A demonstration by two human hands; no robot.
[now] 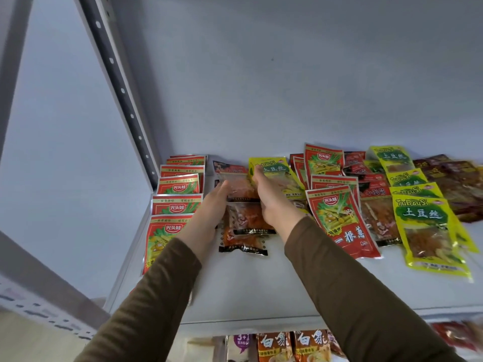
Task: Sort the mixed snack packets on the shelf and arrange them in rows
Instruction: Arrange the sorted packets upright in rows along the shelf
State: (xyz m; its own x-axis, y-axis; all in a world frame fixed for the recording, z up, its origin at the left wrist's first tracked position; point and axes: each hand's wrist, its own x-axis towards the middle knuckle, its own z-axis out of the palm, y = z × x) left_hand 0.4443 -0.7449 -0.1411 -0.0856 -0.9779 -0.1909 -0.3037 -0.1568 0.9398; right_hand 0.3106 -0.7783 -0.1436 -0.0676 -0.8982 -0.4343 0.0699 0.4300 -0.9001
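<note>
Person's wearing a long-sleeved top in a dark olive-brown, plain knit-looking fabric, no logos or stripes showing. Left sleeve (156, 291) and right sleeve (347, 291) are both running down to the wrists with snug cuffs. Left hand (209, 212) and right hand (271, 199) are showing bare, no gloves or rings.

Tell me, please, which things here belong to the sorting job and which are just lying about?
Part of the job:
- left hand and right hand, squaring up the orange packets
- red packet row
- yellow packets
- loose red packet
- brown packets

Just lying about:
- noodle packs on the shelf below
- shelf upright
</note>
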